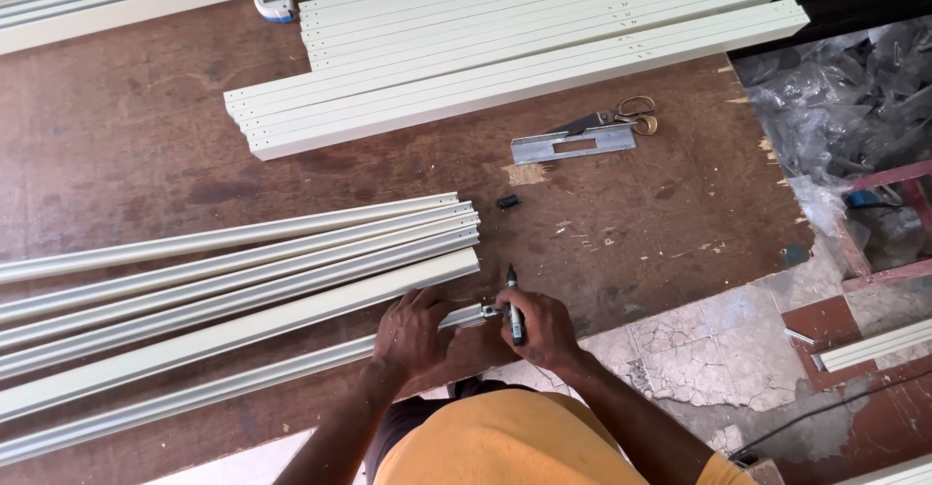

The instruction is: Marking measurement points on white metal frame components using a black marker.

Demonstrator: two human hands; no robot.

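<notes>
Upper left of the frame: more cream-coloured lengths at the edge, and a small tape measure (276, 2) on the brown wooden desk (126, 126).

Left, middle to lower: a fan of long aluminium profiles (233, 252), cream and bare silver, lying side by side with their ends towards centre. Nearest of them, lower centre: the silver profile (194, 400) in hand, running from the lower left edge to its end at the desk's front edge. Judged light and stiff, smooth-faced and likely to slide, with sharp cut ends; best held close behind the end.

Lower centre: left hand (416, 332), fingers closed down over that profile just behind its end. Just right of it: right hand (542, 328), fingers wrapped round a black marker pen (513, 308), tip down at the profile's end.

Upper centre: a stacked bundle of cream box sections (524, 58). Centre right: a flat metal plate (573, 143) with scissors (621, 114) touching it; a small black cap (508, 201) below.

Right: crumpled plastic sheeting (845, 87), cracked floor tiles (699, 349). Nothing lies between the hands and the profile's end.
</notes>
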